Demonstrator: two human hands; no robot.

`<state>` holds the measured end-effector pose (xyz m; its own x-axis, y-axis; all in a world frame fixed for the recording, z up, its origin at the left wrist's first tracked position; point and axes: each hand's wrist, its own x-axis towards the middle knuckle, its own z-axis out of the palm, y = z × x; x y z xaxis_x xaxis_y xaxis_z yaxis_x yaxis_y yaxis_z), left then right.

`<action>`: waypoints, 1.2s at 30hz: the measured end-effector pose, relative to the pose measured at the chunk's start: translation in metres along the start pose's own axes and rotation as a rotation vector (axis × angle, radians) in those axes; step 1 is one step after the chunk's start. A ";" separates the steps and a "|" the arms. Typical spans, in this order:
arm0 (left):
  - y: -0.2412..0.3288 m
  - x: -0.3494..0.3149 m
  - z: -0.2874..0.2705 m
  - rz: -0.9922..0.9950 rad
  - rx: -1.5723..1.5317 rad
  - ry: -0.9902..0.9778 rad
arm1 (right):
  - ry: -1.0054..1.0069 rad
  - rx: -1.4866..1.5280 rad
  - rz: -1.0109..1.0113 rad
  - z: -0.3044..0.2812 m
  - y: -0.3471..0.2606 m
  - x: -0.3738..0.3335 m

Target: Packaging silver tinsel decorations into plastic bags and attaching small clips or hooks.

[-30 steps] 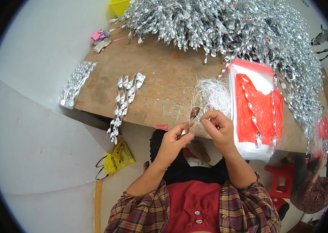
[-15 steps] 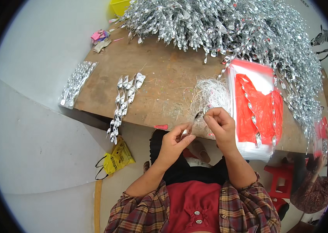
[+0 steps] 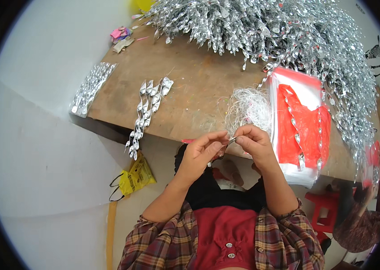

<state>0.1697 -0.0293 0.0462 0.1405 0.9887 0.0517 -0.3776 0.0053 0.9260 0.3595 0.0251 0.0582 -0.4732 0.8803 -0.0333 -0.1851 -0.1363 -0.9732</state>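
At the near table edge, my two hands are close together, fingers bent. My right hand (image 3: 255,143) pinches the end of a small silvery twisted strip (image 3: 232,140) between thumb and fingertips. My left hand (image 3: 199,157) is curled round the strip's other part, which its fingers mostly hide. Just beyond my hands lies a tangled heap of white string (image 3: 248,108). Several silver spiral strips (image 3: 143,114) lie side by side on the table to the left, their lower ends hanging over the edge.
A large pile of silver spirals (image 3: 262,27) covers the back and right of the brown table (image 3: 190,94). Clear plastic bags and a red bag (image 3: 304,130) lie right; a filled clear packet (image 3: 92,90) lies left. A yellow bag (image 3: 137,180) is on the floor. Another person (image 3: 363,225) sits at right.
My hands have come closer together. My left hand has moved slightly up, and my right fingertips now meet it at the silver strip.
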 end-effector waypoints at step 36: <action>-0.004 0.029 0.001 -0.068 0.201 -0.090 | -0.008 0.313 0.101 -0.013 -0.011 0.012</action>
<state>0.1760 -0.0011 0.0446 0.2437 0.9698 0.0119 -0.1763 0.0322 0.9838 0.3669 0.0427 0.0659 -0.5092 0.8519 -0.1228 -0.3919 -0.3565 -0.8481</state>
